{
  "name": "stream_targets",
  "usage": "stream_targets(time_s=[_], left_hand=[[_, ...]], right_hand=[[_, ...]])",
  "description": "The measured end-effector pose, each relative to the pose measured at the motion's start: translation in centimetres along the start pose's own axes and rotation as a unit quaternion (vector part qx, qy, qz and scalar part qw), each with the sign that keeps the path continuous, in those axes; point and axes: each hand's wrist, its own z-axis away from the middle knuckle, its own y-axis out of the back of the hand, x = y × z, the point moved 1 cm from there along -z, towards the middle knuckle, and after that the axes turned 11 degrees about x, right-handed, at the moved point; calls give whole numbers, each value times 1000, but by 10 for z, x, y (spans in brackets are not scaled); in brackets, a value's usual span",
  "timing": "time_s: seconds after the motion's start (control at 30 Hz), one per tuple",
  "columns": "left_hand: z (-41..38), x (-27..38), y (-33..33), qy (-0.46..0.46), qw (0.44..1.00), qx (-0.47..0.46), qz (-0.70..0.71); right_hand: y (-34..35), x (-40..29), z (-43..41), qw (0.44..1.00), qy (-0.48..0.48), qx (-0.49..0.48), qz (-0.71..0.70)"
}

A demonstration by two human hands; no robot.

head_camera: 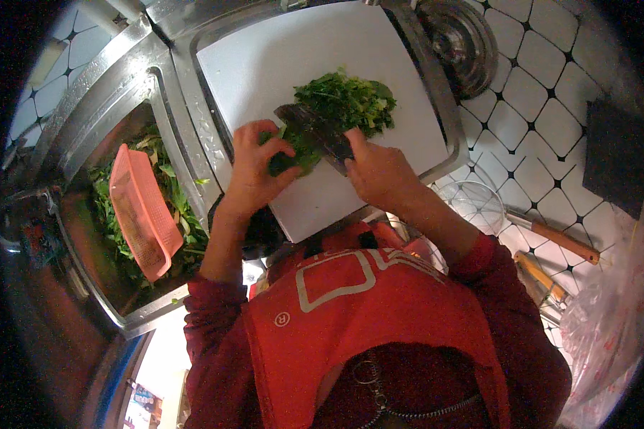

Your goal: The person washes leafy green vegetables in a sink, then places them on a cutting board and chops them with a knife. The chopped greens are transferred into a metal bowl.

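Note:
A wide, dark-bladed kitchen knife (314, 128) is in my right hand (383, 174), its blade slanting to the upper left over a white cutting board (252, 75). My left hand (255, 169) curls its fingers and thumb around a bunch of leafy greens (302, 152), just left of the blade. Across the blade, a heap of chopped greens (349, 99) lies on the board. The knife hides part of the greens, and its cutting edge cannot be made out.
On the left, a steel sink (188, 128) holds loose greens (180, 195) and a pink perforated plastic basket (139, 209). A wire-mesh strainer (472, 204) lies at right against black-dotted tiles (539, 126), near a round metal lid (461, 48) and a clear plastic bag (595, 327).

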Motion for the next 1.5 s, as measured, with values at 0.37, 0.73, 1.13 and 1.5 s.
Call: stream_targets(time_s=[0.37, 0.73, 1.13, 1.5], left_hand=[[20, -6, -34, 4, 994, -19, -112], [40, -25, -53, 186, 978, 25, 85], [-34, -10, -47, 96, 985, 122, 72], [-7, -14, -60, 2, 1000, 16, 13]], right_hand=[[-26, -20, -9, 999, 0, -43, 24], [-43, -3, -4, 999, -19, 14, -30], [36, 51, 45, 998, -43, -14, -52], [9, 56, 39, 993, -32, -114, -20]])
